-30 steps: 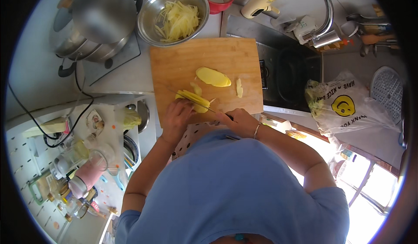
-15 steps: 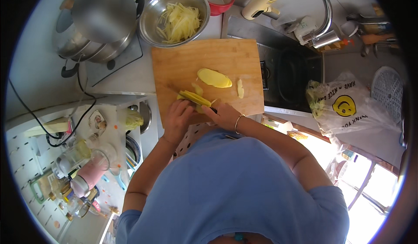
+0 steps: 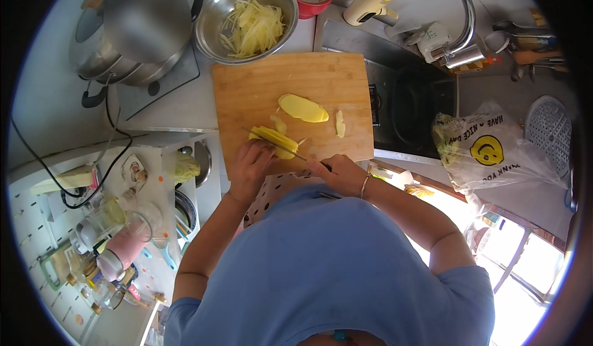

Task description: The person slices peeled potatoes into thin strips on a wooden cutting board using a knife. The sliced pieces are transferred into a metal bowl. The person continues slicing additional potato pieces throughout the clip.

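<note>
My right hand [image 3: 338, 174] is closed round the dark handle of a kitchen knife [image 3: 296, 156]. Its thin blade lies slantwise along a stack of yellow potato slices [image 3: 283, 141] near the front edge of a wooden cutting board [image 3: 333, 74]. My left hand [image 3: 252, 166] holds that stack with curled fingertips from the near side. Farther back on the board lies an overlapping pile of oval potato slices [image 3: 302, 108]. A narrow off-cut [image 3: 340, 124] is to its right, and a small scrap [image 3: 278, 124] sits just behind the stack.
Behind the board stands a steel bowl [image 3: 207, 37] of potato shreds [image 3: 256, 28], beside a red bowl [image 3: 327, 3] with a white spoon. A dark sink [image 3: 414, 80] with a faucet [image 3: 374, 1] is to the right, near a plastic bag [image 3: 500, 139]. Pots [image 3: 148, 19] stand at left.
My right hand has moved rightward and toward me, drawing the knife so its blade now shows across the potato stack. My left hand still holds the stack.
</note>
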The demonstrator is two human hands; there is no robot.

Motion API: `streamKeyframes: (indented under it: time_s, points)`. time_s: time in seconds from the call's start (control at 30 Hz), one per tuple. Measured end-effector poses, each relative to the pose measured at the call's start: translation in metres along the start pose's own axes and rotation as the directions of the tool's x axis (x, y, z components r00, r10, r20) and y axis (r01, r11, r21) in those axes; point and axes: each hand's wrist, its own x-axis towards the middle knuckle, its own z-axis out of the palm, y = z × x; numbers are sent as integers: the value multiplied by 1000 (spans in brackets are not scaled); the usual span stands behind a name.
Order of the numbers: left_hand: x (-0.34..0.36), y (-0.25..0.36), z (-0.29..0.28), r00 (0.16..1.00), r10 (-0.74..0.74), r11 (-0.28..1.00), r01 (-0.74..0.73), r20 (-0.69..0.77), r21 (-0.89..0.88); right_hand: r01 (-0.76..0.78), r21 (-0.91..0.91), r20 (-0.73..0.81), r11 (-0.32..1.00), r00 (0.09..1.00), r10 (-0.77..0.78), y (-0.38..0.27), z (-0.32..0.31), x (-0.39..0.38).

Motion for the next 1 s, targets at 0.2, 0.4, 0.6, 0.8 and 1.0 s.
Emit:
streamKeyframes:
  time_s: [0.2,0.4,0.6,0.8,1.0]
  points:
    - [1,-1,1,1000,4,1000,-4,-7,11,72,76,-16,995,997,-71,19,19,30]
    - [2,1,0,1000,4,1000,-4,10,16,87,14,-83,996,993,-86,6,31,58]
    - [5,6,-6,999,-10,1000,11,35,-10,78,94,-78,992,994,-70,-8,21,49]
    - [9,0,-9,993,-19,998,26,120,-65,68,305,-151,950,988,-22,-2,-6,4]
    - [75,8,-29,957,-75,986,113,279,-122,18,339,-277,941,958,82,34,-14,-16]
